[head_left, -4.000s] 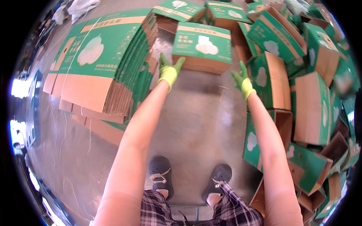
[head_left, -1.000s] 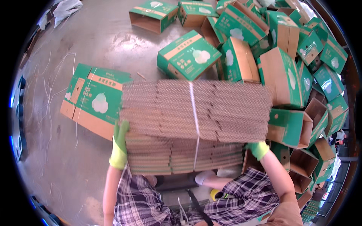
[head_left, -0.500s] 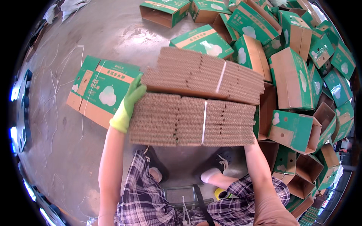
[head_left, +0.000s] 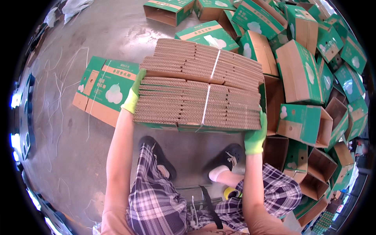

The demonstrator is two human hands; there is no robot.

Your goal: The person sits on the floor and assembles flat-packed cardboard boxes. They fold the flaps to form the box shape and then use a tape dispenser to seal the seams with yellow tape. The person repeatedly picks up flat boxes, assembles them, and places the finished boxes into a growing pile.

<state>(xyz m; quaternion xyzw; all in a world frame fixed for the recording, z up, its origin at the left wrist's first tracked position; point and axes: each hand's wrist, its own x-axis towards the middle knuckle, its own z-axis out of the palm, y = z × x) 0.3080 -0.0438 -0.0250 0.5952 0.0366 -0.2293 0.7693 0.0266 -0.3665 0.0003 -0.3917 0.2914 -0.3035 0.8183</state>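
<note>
Between my hands is a bundle of flattened cardboard boxes (head_left: pixel 160 103), its brown corrugated edges facing up. A thin white strap (head_left: pixel 206 103) runs across it, and a strip of green printed board shows along its near side. My left hand (head_left: pixel 135 94), in a yellow-green glove, is closed round the bundle's left end, with its fingertips partly hidden. The right hand (head_left: pixel 256 135), gloved the same way, grips the near right corner; some of its fingers are hidden. Left of the bundle, another strapped bundle of green and brown flat boxes (head_left: pixel 100 84) lies on the floor.
A big heap of opened green and brown boxes (head_left: pixel 299 72) fills the right side. At the far edge stands an open box (head_left: pixel 168 11). Loose white straps (head_left: pixel 58 90) lie on the floor at left. A yellow roll of tape (head_left: pixel 230 192) sits near my leg.
The bundle has tilted and shifted slightly left and away from me, so its green near side shows. My right hand, hidden behind it before, is now visible at its right corner.
</note>
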